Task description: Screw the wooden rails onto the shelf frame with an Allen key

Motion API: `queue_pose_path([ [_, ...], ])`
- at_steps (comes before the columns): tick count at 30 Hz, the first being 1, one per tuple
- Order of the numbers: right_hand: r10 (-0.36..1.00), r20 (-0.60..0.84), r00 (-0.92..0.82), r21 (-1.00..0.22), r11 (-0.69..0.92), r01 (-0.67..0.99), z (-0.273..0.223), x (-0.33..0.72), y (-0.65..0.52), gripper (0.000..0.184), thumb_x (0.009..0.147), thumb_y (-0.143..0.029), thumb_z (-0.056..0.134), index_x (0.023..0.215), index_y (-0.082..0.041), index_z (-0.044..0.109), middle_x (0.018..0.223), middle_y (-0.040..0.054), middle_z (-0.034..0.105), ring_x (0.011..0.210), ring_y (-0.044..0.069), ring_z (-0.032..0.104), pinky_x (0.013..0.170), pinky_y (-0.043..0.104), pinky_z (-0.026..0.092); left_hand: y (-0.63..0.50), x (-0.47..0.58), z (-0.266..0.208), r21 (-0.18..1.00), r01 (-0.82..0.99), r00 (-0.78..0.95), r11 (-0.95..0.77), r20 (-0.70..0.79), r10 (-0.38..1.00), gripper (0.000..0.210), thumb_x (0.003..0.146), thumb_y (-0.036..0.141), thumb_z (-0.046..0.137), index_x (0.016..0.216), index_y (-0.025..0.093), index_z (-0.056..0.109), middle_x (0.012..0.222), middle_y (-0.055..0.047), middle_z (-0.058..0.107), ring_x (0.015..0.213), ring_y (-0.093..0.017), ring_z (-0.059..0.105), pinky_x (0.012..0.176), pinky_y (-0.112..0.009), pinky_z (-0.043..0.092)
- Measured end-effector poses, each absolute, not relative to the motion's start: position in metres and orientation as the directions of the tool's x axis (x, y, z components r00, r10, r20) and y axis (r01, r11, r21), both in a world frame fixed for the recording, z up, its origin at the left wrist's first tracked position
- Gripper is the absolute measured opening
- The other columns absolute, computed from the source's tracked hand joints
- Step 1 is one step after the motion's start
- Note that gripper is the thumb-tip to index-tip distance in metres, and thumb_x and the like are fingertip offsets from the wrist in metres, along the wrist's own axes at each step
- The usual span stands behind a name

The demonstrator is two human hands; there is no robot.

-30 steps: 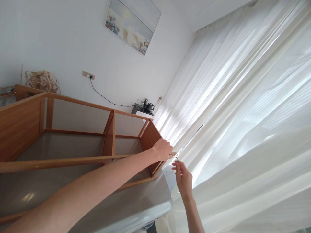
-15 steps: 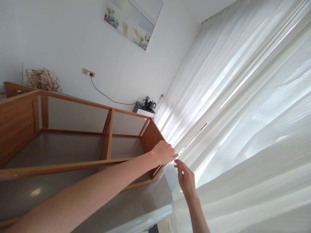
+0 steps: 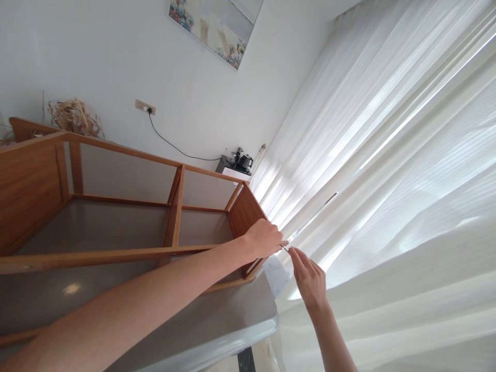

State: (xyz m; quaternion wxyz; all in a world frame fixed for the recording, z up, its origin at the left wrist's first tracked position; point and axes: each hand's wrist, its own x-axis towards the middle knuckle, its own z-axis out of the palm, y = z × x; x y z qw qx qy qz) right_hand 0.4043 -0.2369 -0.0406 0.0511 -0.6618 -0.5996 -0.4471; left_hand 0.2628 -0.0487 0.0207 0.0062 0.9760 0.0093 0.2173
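your left hand [image 3: 264, 238] curled around the wooden frame [image 3: 96, 258], your right hand [image 3: 312, 281] pinching a thin dark stick [image 3: 285, 249]

One wooden frame [image 3: 176, 212], one thin tool [image 3: 285, 249], one painting [image 3: 217, 30], one kettle [image 3: 245, 161].

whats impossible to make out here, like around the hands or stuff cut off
All in the head view:
Left hand: its fingertips and whatever they grip, hidden by the hand itself.
Thin dark rod: too small to identify; its held end is hidden by the right hand.
Painting: top cut off by the upper edge.
Wooden frame: one end cut off by the left edge.
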Motion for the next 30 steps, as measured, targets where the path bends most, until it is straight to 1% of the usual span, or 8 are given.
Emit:
queue_pose_path([
  [6, 0.809, 0.571, -0.143, 0.530, -0.229, 0.817, -0.039, 0.412, -0.241, 0.045, 0.094, -0.001, 0.035, 0.125, -0.021, 0.060, 0.119, 0.0071, 0.070, 0.086, 0.016, 0.070, 0.067, 0.028, 0.051, -0.049, 0.261, 0.023, 0.030, 0.011, 0.905, -0.999, 0.424, 0.023, 0.034, 0.092, 0.042, 0.055, 0.089, 0.013, 0.072, 0.088, -0.011, 0.073, 0.081, -0.027, 0.069, 0.062, -0.034, 0.049],
  [12, 0.811, 0.581, -0.066, 0.455, -0.256, 0.853, -0.046, 0.409, -0.239, 0.047, 0.092, -0.001, 0.034, 0.123, -0.023, 0.062, 0.118, 0.0068, 0.070, 0.084, 0.016, 0.071, 0.067, 0.028, 0.052, -0.049, 0.259, 0.024, 0.044, 0.009, 0.906, -0.999, 0.421, 0.027, 0.034, 0.092, 0.041, 0.055, 0.089, 0.012, 0.073, 0.088, -0.012, 0.072, 0.082, -0.026, 0.069, 0.064, -0.033, 0.048],
  [16, 0.818, 0.574, -0.036, 0.418, -0.255, 0.872, -0.043, 0.407, -0.238, 0.049, 0.090, 0.000, 0.034, 0.122, -0.024, 0.062, 0.118, 0.0050, 0.070, 0.077, 0.015, 0.069, 0.064, 0.028, 0.050, -0.049, 0.260, 0.023, 0.047, 0.011, 0.908, -0.999, 0.419, 0.030, 0.030, 0.091, 0.038, 0.056, 0.090, 0.013, 0.073, 0.088, -0.012, 0.072, 0.081, -0.027, 0.069, 0.064, -0.034, 0.049],
  [23, 0.828, 0.560, -0.033, 0.416, -0.247, 0.875, -0.031, 0.408, -0.239, 0.049, 0.091, 0.000, 0.032, 0.120, -0.025, 0.063, 0.117, 0.0048, 0.070, 0.075, 0.015, 0.069, 0.064, 0.028, 0.048, -0.048, 0.259, 0.023, 0.059, 0.023, 0.909, -0.998, 0.414, 0.046, 0.029, 0.091, 0.036, 0.055, 0.091, 0.013, 0.073, 0.091, -0.012, 0.073, 0.082, -0.028, 0.070, 0.064, -0.035, 0.049],
  [25, 0.824, 0.565, 0.044, 0.320, -0.267, 0.909, -0.030, 0.400, -0.238, 0.040, 0.095, -0.008, 0.036, 0.118, -0.025, 0.063, 0.111, 0.0052, 0.072, 0.074, 0.016, 0.069, 0.061, 0.028, 0.048, -0.048, 0.259, 0.023, 0.061, 0.022, 0.909, -0.998, 0.414, 0.045, 0.029, 0.090, 0.036, 0.055, 0.091, 0.013, 0.073, 0.090, -0.011, 0.073, 0.082, -0.028, 0.070, 0.063, -0.035, 0.049],
  [26, 0.821, 0.560, 0.111, 0.225, -0.280, 0.933, -0.031, 0.395, -0.237, 0.034, 0.098, -0.015, 0.037, 0.116, -0.025, 0.063, 0.107, 0.0053, 0.073, 0.073, 0.017, 0.069, 0.060, 0.027, 0.048, -0.049, 0.259, 0.024, 0.062, 0.020, 0.909, -0.998, 0.414, 0.044, 0.028, 0.090, 0.035, 0.055, 0.090, 0.013, 0.073, 0.090, -0.011, 0.073, 0.081, -0.028, 0.070, 0.063, -0.035, 0.049],
  [28, 0.811, 0.509, 0.287, -0.067, -0.296, 0.953, -0.032, 0.383, -0.233, 0.027, 0.101, -0.029, 0.039, 0.113, -0.025, 0.063, 0.099, 0.0050, 0.074, 0.072, 0.017, 0.070, 0.058, 0.026, 0.050, -0.049, 0.258, 0.025, 0.067, 0.018, 0.909, -0.998, 0.414, 0.044, 0.027, 0.090, 0.034, 0.056, 0.089, 0.013, 0.073, 0.088, -0.011, 0.073, 0.081, -0.028, 0.070, 0.063, -0.035, 0.049],
  [30, 0.790, 0.398, 0.467, -0.415, -0.299, 0.859, -0.034, 0.369, -0.227, 0.028, 0.101, -0.041, 0.039, 0.107, -0.024, 0.061, 0.098, 0.0050, 0.074, 0.072, 0.017, 0.072, 0.060, 0.026, 0.053, -0.049, 0.257, 0.026, 0.073, 0.021, 0.909, -0.997, 0.415, 0.050, 0.025, 0.089, 0.031, 0.056, 0.087, 0.013, 0.073, 0.087, -0.011, 0.073, 0.080, -0.028, 0.070, 0.063, -0.035, 0.049],
])
